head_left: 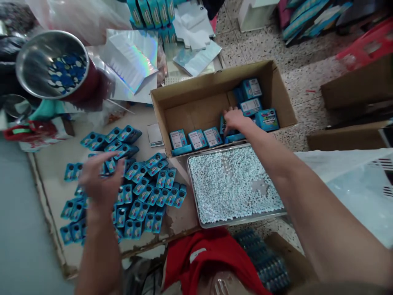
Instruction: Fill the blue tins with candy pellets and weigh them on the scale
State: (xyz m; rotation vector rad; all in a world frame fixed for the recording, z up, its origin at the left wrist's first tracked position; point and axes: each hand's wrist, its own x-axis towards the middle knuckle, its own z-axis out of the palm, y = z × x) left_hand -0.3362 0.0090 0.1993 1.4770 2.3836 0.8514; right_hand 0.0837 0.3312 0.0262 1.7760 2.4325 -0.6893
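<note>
My right hand reaches into a cardboard box and its fingers close on a small blue packet at the end of a row of standing blue packets. More blue packets lie at the box's right end. My left hand hovers, blurred, over a spread of several small blue packets on a worn board; its fingers are smeared by motion.
A metal tray full of small pale tablets sits in front of the box. A steel bowl with blue pieces stands at top left, holographic pouches beside it. Red cloth lies near me. Other cardboard boxes stand at the right.
</note>
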